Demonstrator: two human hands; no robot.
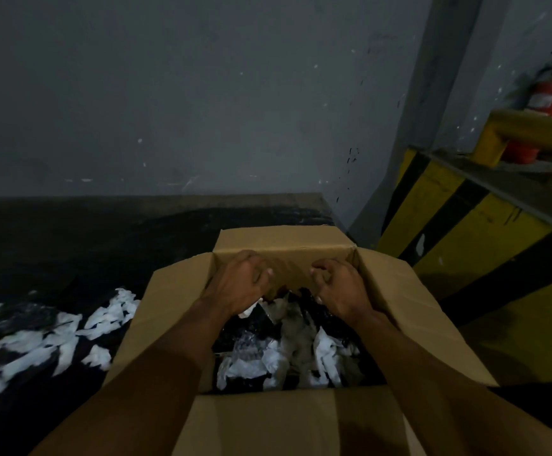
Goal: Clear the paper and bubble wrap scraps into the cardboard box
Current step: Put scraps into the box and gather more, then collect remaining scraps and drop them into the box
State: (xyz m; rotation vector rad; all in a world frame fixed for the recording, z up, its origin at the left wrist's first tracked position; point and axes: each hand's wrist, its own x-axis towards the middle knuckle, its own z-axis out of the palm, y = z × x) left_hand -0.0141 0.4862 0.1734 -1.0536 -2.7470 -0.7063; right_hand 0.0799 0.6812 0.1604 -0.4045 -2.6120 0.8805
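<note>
Head view, so you're looking down my arms here. The loose scraps (pixel 54 337) left to clear are white paper bits strewn on the dark floor (pixel 70 251), all out to the left of the cardboard box (pixel 156 324). They lie in a rough band running from the near left up toward the box's left flap, and the closest bits sit just beside that flap.

Inside the box there's already a pile of white paper (pixel 327 357) with some clear bubble wrap (pixel 251 343) mixed in.

Both grips are over the far half of the box, close to its far wall. My left grip (pixel 241 284) is curled around a white scrap (pixel 247 311) that pokes out underneath it. My right grip (pixel 340 291) is curled too, with a sliver of white below it, but I honestly can't tell if it's holding anything or just closed up.

So the thing that matters, I reckon: everything on the floor is on the left, with the open left flap between it and my grips. The left grip is clearly nearer. The right one would have to cross the whole box.

Further out there's a grey wall (pixel 202 93) behind, a yellow and black striped barrier (pixel 465 225) on the right, and a red fire extinguisher (pixel 551 97) up in the far right corner.
</note>
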